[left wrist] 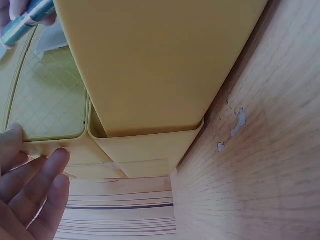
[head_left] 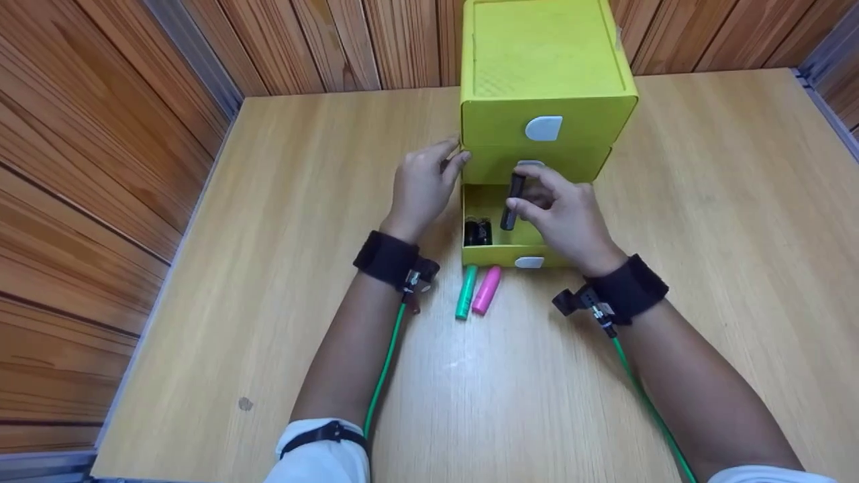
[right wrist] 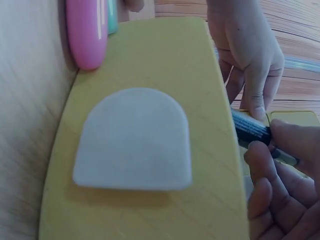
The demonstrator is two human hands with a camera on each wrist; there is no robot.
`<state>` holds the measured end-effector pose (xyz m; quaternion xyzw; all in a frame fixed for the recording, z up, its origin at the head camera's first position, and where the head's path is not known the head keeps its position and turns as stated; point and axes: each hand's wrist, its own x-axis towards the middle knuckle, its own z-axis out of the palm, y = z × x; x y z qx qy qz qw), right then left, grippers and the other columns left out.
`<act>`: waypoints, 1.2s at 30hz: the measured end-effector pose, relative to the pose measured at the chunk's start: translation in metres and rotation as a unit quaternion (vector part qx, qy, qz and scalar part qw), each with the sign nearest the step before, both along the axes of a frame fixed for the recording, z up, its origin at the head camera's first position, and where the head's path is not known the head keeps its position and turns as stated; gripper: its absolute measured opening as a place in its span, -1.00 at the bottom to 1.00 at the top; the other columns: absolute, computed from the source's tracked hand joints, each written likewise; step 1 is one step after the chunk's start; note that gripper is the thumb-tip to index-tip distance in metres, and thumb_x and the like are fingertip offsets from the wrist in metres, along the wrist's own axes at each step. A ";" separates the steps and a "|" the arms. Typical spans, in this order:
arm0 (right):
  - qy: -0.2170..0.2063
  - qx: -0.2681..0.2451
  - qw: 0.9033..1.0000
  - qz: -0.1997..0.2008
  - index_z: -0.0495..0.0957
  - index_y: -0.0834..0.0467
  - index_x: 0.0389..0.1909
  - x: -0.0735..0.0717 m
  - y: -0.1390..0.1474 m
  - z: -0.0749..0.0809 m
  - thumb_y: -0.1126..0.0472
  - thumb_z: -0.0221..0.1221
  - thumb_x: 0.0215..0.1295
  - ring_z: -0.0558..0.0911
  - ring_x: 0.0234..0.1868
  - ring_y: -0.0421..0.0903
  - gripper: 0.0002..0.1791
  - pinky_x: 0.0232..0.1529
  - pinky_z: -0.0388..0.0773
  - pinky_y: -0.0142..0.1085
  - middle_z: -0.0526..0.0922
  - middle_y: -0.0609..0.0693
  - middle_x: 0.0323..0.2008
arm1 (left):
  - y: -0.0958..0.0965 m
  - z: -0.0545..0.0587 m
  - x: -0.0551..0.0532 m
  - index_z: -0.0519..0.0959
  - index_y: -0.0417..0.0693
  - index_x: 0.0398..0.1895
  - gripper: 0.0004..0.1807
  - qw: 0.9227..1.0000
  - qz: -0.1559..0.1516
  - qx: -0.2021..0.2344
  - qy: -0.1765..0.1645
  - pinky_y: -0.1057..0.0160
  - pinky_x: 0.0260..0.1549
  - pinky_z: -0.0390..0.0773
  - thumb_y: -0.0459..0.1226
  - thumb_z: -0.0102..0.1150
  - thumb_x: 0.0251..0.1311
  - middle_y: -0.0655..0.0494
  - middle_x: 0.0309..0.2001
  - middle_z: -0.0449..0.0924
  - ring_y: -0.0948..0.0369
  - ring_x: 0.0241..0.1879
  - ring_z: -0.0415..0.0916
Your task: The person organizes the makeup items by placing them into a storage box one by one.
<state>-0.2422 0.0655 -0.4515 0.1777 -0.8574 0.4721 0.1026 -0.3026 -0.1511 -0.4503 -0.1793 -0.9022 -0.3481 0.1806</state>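
Note:
My right hand (head_left: 567, 208) pinches a dark marker (head_left: 513, 201) between thumb and fingers, above the pulled-out bottom drawer (head_left: 490, 256) of a yellow-green drawer box (head_left: 549, 50). Small print shows on the marker's barrel in the right wrist view. Inside that drawer, at its left end, lie two black cylindrical things (head_left: 478, 232). My left hand (head_left: 423, 184) touches the box's left front edge with its fingertips, fingers loosely bent and holding nothing. A green marker (head_left: 466, 293) and a pink marker (head_left: 487, 290) lie side by side on the table, just before the drawer front.
The box stands at the back of the wooden table (head_left: 268, 268), near a wood-panelled wall (head_left: 322, 40). Its upper drawers are closed and bear white tabs (head_left: 543, 128). Green cables (head_left: 386, 369) run along both forearms from the wrist cameras.

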 end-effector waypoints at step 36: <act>-0.161 0.132 0.978 0.009 0.52 0.16 0.10 -0.009 0.007 -0.015 0.22 0.27 0.32 0.66 -0.24 -0.10 -0.65 -0.33 0.54 -0.19 0.72 0.02 -0.23 | 0.008 0.004 0.002 0.57 -0.17 0.12 -0.61 1.000 -0.007 0.016 -0.006 0.44 -0.08 0.54 -0.12 0.15 0.35 -0.01 0.07 0.60 0.21 -0.11 0.64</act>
